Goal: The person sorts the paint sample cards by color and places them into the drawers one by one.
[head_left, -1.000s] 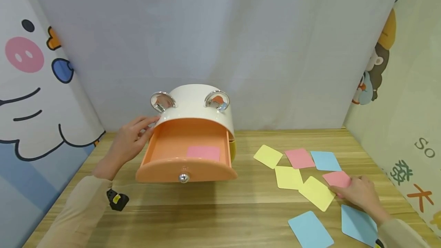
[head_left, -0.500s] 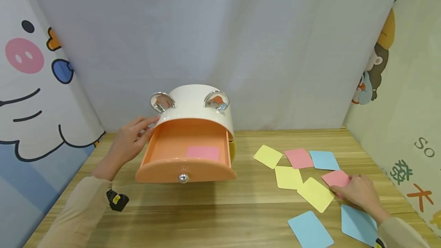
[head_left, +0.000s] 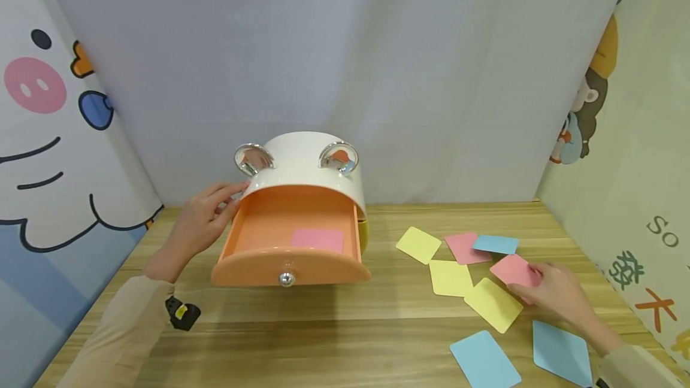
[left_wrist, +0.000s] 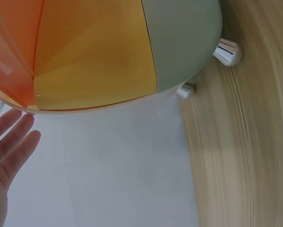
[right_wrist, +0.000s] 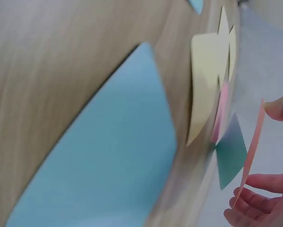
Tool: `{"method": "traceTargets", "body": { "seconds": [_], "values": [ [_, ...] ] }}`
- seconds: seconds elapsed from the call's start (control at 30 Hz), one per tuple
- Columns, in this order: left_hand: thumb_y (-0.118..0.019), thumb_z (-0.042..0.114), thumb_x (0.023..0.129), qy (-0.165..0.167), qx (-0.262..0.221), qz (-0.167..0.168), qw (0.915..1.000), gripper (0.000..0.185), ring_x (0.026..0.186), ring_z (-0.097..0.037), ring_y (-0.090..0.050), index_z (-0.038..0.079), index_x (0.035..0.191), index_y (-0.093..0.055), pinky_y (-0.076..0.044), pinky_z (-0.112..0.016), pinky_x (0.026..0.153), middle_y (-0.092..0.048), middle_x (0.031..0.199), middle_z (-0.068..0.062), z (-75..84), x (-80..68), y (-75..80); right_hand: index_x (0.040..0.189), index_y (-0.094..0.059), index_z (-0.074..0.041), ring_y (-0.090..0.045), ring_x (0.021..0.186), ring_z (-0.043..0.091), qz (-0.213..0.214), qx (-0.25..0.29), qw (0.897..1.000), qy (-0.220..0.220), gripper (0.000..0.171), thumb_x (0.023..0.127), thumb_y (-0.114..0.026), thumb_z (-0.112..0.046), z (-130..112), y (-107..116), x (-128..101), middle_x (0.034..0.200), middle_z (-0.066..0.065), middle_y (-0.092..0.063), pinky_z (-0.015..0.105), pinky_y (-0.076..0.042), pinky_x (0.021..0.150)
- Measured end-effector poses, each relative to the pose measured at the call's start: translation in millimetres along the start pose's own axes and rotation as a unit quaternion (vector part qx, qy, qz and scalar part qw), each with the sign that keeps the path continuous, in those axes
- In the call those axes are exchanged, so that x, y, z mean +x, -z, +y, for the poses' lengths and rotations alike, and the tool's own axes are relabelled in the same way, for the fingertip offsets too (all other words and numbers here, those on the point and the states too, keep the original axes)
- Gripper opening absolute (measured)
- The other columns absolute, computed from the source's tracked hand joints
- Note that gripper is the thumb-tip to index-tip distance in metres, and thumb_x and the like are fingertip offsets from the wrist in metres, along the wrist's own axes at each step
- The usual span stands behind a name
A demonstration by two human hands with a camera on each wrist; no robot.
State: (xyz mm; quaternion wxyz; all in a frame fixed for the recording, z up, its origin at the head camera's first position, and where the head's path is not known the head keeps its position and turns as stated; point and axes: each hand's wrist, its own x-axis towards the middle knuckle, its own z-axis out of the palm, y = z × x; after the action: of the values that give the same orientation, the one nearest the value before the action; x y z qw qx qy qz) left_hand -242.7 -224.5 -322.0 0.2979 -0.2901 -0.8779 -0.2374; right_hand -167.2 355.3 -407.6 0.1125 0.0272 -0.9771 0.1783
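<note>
My right hand [head_left: 557, 295] pinches a pink card [right_wrist: 254, 146] by its edges, thumb on one side and fingers on the other, a little above the table. A blue card [head_left: 496, 244] just beyond it is tilted up at one edge, overlapping another pink card [head_left: 463, 247] that lies flat. My left hand [head_left: 202, 220] rests its fingertips against the left side of a white desk organizer [head_left: 304, 160] with silver ears. The organizer's orange drawer [head_left: 291, 268] is pulled out, and a pink card [head_left: 318, 239] lies inside it.
Yellow cards [head_left: 450, 278] lie flat between the drawer and my right hand. Two blue cards [head_left: 485, 359] lie nearer the front edge. The wooden table [head_left: 259, 340] meets a pale curtain [head_left: 453, 106] at the back. Yellow and green lower drawers [left_wrist: 94, 56] show in the left wrist view.
My right hand has lifted the pink card off the table and shifted slightly left and away. The blue card beyond it has tipped up and slid left. The left hand stays put.
</note>
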Motion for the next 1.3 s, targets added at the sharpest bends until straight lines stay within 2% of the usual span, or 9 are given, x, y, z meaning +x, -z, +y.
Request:
{"method": "traceTargets", "body": {
  "seconds": [0.13, 0.33, 0.53, 0.77, 1.0, 1.3],
  "values": [
    [-0.057, 0.003, 0.088, -0.001, 0.001, 0.001, 1.0, 0.032, 0.073, -0.022, -0.061, 0.004, 0.119, -0.06, -0.054, -0.037, 0.059, -0.06, 0.102, -0.011, -0.7, -0.3, 0.0, 0.105, -0.059, 0.014, -0.054, 0.09, 0.042, 0.001, 0.014, 1.0, 0.027, 0.065, 0.07, -0.073, -0.039, -21.2, 2.1, 0.7, 0.101, 0.029, -0.059, 0.048, -0.044, 0.071],
    [-0.058, 0.004, 0.088, -0.002, 0.006, 0.004, 1.0, 0.031, 0.071, -0.021, -0.061, 0.005, 0.119, -0.06, -0.054, -0.037, 0.058, -0.06, 0.102, -0.01, -1.6, -0.6, -0.7, 0.103, -0.062, 0.01, -0.055, 0.084, 0.032, 0.018, 0.025, 0.996, 0.082, 0.06, 0.067, -0.076, -0.037, -52.5, 5.0, 4.5, 0.1, 0.02, -0.06, 0.035, -0.043, 0.063],
    [-0.057, 0.004, 0.088, -0.003, 0.01, 0.002, 0.9999, 0.032, 0.072, -0.022, -0.061, 0.006, 0.119, -0.06, -0.054, -0.037, 0.059, -0.06, 0.103, -0.01, -2.3, -0.5, -1.3, 0.103, -0.062, 0.009, -0.054, 0.081, 0.027, 0.037, 0.05, 0.988, 0.14, 0.054, 0.064, -0.078, -0.026, -89.9, 21.4, 15.8, 0.099, 0.016, -0.059, 0.032, -0.044, 0.061],
    [-0.057, 0.004, 0.088, -0.004, 0.008, 0.001, 1.0, 0.031, 0.071, -0.022, -0.061, 0.005, 0.119, -0.06, -0.054, -0.037, 0.058, -0.06, 0.102, -0.011, -2.5, -0.8, -0.9, 0.108, -0.062, 0.005, -0.054, 0.09, 0.025, 0.051, 0.062, 0.972, 0.221, 0.056, 0.065, -0.078, -0.026, -140.0, 48.2, 29.1, 0.103, 0.012, -0.06, 0.036, -0.047, 0.065],
    [-0.057, 0.005, 0.088, -0.007, 0.008, 0.003, 0.9999, 0.031, 0.072, -0.022, -0.062, 0.005, 0.119, -0.06, -0.054, -0.037, 0.059, -0.06, 0.103, -0.011, -2.6, -0.5, -1.2, 0.105, -0.065, 0.001, -0.054, 0.098, 0.025, 0.049, 0.085, 0.952, 0.288, 0.05, 0.064, -0.078, -0.026, -187.9, 62.8, 45.1, 0.108, 0.01, -0.06, 0.04, -0.046, 0.079],
    [-0.057, 0.006, 0.089, -0.003, -0.001, 0.0, 1.0, 0.032, 0.073, -0.023, -0.062, 0.005, 0.12, -0.059, -0.055, -0.037, 0.059, -0.06, 0.103, -0.011, -2.7, 0.0, -1.5, 0.097, -0.068, -0.005, -0.054, 0.096, 0.016, 0.014, 0.103, 0.932, 0.348, 0.041, 0.066, -0.075, -0.032, -252.7, 68.5, 59.7, 0.102, 0.001, -0.06, 0.03, -0.047, 0.079]
  ]
}}
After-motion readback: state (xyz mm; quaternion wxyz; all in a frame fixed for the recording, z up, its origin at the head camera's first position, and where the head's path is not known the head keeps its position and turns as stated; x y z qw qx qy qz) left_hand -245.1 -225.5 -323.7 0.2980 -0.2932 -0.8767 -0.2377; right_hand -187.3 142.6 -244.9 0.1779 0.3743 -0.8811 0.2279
